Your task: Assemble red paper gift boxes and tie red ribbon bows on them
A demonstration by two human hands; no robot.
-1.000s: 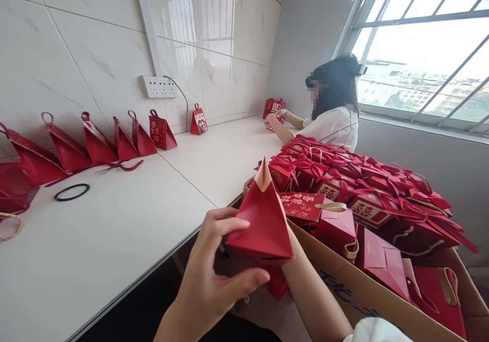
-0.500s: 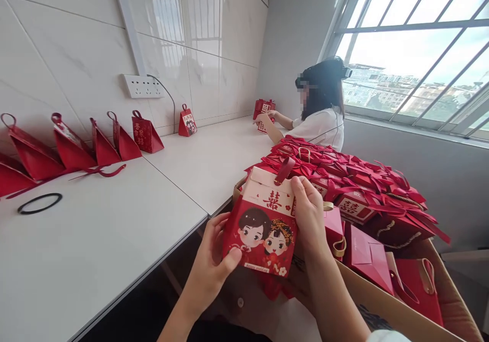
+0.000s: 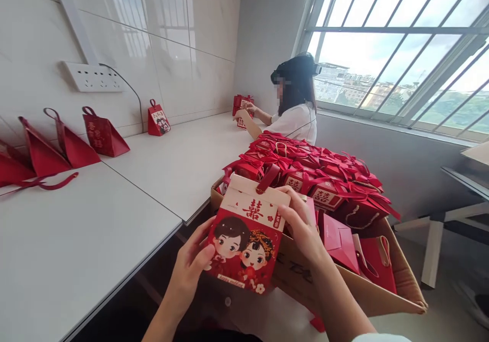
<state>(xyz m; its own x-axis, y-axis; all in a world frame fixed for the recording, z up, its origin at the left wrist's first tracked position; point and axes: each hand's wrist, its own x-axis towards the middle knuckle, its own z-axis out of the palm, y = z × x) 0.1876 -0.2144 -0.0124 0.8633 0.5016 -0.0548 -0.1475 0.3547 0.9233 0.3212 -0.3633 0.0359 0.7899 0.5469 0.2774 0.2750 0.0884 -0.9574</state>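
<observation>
Between my two hands is a red and cream gift box (image 3: 248, 230), printed with a cartoon couple and a red character, with a dark red ribbon loop at its top. My left hand (image 3: 191, 265) grips its lower left edge, thumb on the front. At the upper right edge, my right hand (image 3: 305, 225) is closed on the box, its fingers partly hidden behind it. The held box is tilted and faces me, in front of a cardboard carton (image 3: 405, 291) filled with several red gift boxes (image 3: 340, 240) with ribbons and loops.
Several red triangular boxes (image 3: 105, 136) line the wall on the white table (image 3: 114, 250). A smaller box (image 3: 158, 119) stands beside a cord under the socket strip (image 3: 93, 77). Further back, a person (image 3: 294, 113) in white handles red boxes (image 3: 243, 108). A barred window is at right.
My view has swung to the right, so the surroundings shift left in the picture. Both hands still hold the same gift box, which now shows slightly lower and further left.
</observation>
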